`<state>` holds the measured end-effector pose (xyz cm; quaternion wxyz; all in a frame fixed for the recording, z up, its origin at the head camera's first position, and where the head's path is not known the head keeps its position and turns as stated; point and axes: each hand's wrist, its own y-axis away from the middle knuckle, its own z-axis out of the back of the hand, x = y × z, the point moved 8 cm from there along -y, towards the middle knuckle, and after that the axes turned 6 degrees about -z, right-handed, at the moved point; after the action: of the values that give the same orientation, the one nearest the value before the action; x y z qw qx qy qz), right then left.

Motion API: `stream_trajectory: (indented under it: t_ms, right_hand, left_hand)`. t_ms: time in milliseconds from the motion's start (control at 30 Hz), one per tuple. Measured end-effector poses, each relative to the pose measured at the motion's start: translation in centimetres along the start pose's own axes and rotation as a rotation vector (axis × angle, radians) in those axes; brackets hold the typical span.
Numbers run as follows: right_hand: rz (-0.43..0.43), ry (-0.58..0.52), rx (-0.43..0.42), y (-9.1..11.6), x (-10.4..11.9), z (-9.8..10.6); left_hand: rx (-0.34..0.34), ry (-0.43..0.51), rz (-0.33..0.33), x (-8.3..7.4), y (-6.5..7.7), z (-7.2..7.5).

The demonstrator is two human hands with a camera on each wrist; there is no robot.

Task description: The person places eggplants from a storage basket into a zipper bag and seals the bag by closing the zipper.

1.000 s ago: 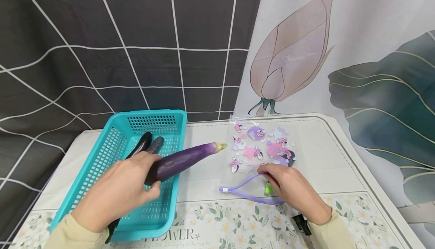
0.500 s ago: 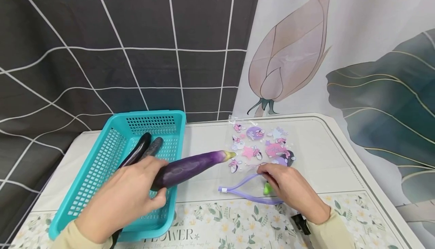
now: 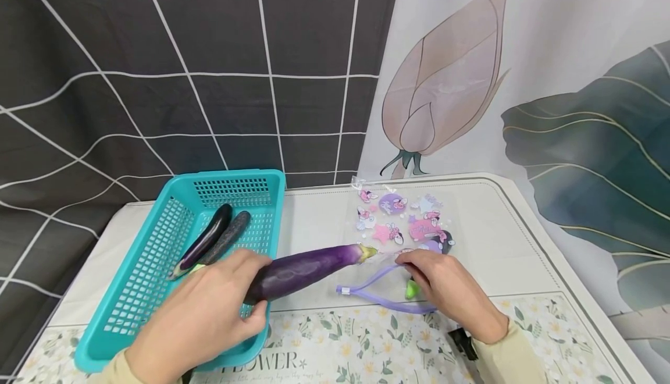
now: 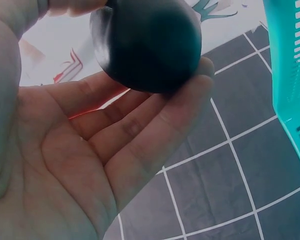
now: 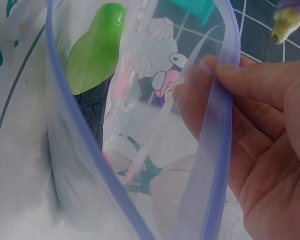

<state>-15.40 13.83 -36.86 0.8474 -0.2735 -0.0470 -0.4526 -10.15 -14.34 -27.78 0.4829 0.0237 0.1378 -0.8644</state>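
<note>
A purple eggplant (image 3: 309, 270) is gripped at its thick dark end by my left hand (image 3: 201, 308), over the right side of the teal basket (image 3: 180, 183). Its pale green stem end reaches toward the clear printed zip bag (image 3: 384, 215). In the left wrist view the fingers and thumb hold the eggplant's (image 4: 150, 45) rounded end. My right hand (image 3: 452, 288) pinches the bag's purple zip edge (image 5: 220, 130), and the mouth gapes. Inside the bag lies a dark vegetable with a bright green end (image 5: 97, 50); the right hand partly hides it in the head view.
In the basket lie a dark eggplant (image 3: 206, 238) and a dark, rough-skinned long vegetable (image 3: 230, 235), its lower end with a bit of green near my left hand. A floral mat (image 3: 335, 343) covers the table's front. A dark grid-patterned cloth (image 3: 225, 52) hangs behind.
My left hand has moved right and slightly toward me with the eggplant, whose stem end now overlaps the bag in the head view. The right hand stays at the bag's mouth.
</note>
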Motion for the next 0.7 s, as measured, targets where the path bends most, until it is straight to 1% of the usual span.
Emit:
stream_trajectory:
  t_ms: [200, 467, 600, 700]
  right_hand:
    - [-0.014, -0.008, 0.004, 0.0, -0.1, 0.0]
    - [-0.011, -0.005, 0.004, -0.1, -0.1, 0.1]
    - [-0.004, -0.003, -0.001, 0.0, -0.1, 0.1]
    - [-0.006, -0.003, -0.001, 0.0, -0.1, 0.1]
  left_hand:
    - [-0.039, -0.010, -0.043, -0.5, 0.3, -0.3]
    - [-0.032, 0.004, -0.081, -0.9, 0.5, -1.1]
    - [-0.046, 0.011, -0.117, -1.2, 0.6, -1.3]
    - [-0.039, 0.021, -0.121, -1.3, 0.6, -1.6]
